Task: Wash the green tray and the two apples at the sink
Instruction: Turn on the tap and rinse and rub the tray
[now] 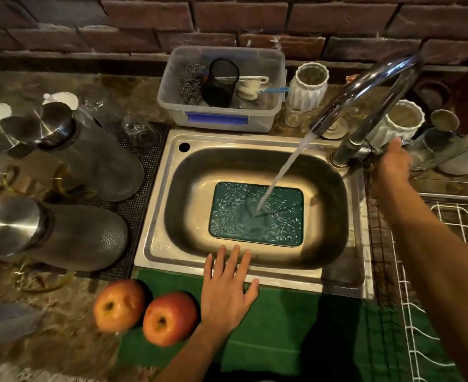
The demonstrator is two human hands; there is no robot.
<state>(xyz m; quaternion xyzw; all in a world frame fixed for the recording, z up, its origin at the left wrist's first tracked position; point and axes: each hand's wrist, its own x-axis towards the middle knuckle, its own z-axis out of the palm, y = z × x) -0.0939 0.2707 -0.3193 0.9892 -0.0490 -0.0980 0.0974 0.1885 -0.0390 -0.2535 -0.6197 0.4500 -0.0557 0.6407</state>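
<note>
Running water is hitting the green tray (256, 215) in the sink (357, 271) — your left hand (228, 285) is resting flat, fingers spread, beside two apples (144, 311); your right hand (392, 161) is touching the tap (365, 89) — grip unclear.

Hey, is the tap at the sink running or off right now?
Running. A stream of water falls from the faucet spout onto the green tray in the sink.

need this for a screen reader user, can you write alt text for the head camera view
Tap water streams onto a green tray in a steel sink. The right hand reaches to the faucet base; the left hand rests flat at the sink's front edge, beside two red apples on the counter.
</note>
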